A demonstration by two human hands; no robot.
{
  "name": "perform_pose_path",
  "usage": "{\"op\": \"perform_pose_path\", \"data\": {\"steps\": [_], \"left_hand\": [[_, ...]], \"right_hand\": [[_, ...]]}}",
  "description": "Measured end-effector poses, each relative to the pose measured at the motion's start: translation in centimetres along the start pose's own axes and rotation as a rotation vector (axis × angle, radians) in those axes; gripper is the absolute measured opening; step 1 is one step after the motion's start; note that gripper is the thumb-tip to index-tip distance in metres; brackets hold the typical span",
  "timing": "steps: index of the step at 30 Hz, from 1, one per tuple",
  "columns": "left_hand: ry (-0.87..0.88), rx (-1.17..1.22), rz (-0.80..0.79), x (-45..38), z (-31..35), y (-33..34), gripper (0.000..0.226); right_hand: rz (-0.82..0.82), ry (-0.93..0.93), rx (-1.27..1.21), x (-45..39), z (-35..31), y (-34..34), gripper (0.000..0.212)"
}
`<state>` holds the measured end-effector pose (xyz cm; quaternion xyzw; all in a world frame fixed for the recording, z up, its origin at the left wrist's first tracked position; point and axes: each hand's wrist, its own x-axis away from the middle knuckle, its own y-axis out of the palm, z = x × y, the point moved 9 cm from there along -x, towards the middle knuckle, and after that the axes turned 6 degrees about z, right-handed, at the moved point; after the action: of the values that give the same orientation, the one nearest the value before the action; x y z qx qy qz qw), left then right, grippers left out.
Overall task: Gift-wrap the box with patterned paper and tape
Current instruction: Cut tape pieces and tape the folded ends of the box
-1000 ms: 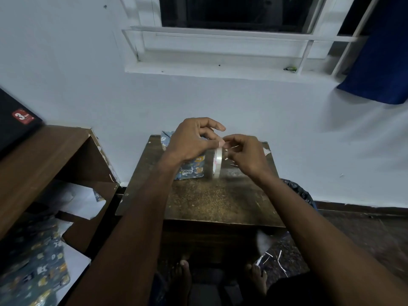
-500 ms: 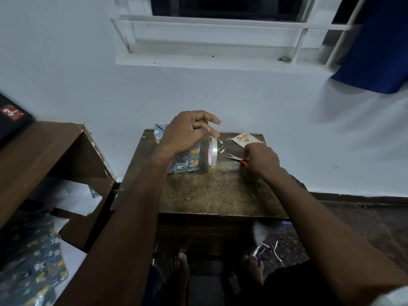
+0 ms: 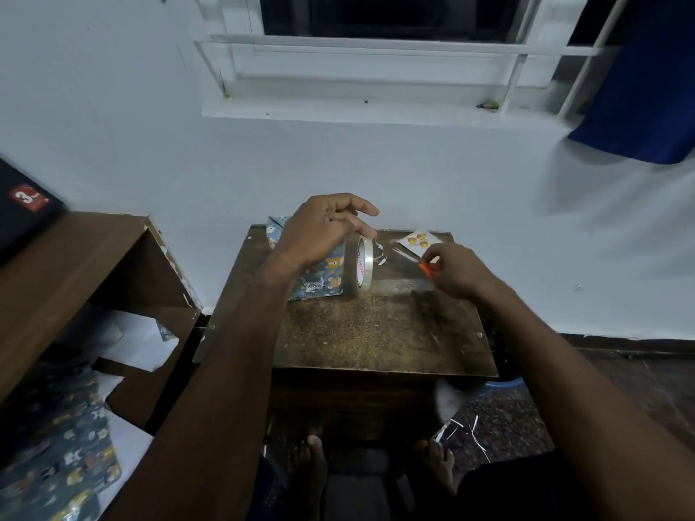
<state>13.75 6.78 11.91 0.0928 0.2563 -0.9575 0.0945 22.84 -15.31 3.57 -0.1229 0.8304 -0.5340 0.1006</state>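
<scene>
- small brown wooden table [image 3: 376, 332] at frame centre, against the white wall
- box wrapped in blue bear-print paper [image 3: 323, 274] on table's far left, partly behind left hand [image 3: 323, 229]
- left hand pinches the clear tape roll [image 3: 363, 267], standing on edge just right of box
- right hand [image 3: 457, 272] grips orange-handled scissors [image 3: 421, 263], blades blurred

Worn, speckled wooden worktop [image 3: 376, 332]; glossy clear plastic tape roll [image 3: 364, 268]; box [image 3: 319, 274] in smooth printed paper; orange plastic scissor handles [image 3: 428, 268].
</scene>
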Motion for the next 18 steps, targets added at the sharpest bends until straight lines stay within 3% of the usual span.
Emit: {"op": "perform_pose_path", "data": {"steps": [4,6,13,18], "left_hand": [[-0.011,-0.069,-0.009,0.1,-0.3,0.1,0.041],[0.003,-0.087,-0.011,0.0,-0.4,0.2,0.041],[0.075,-0.083,0.015,-0.1,0.2,0.1,0.044],[0.058,-0.143,0.011,0.0,0.2,0.2,0.046]], "right_hand": [[-0.079,-0.06,-0.476,0.6,-0.9,-1.2,0.041],[-0.109,-0.145,-0.584,1.1,-2.4,-1.8,0.043],[-0.177,-0.285,-0.627,2.2,-5.1,-2.4,0.036],[-0.079,-0.337,-0.508,2.0,-5.6,-3.0,0.036]]}}
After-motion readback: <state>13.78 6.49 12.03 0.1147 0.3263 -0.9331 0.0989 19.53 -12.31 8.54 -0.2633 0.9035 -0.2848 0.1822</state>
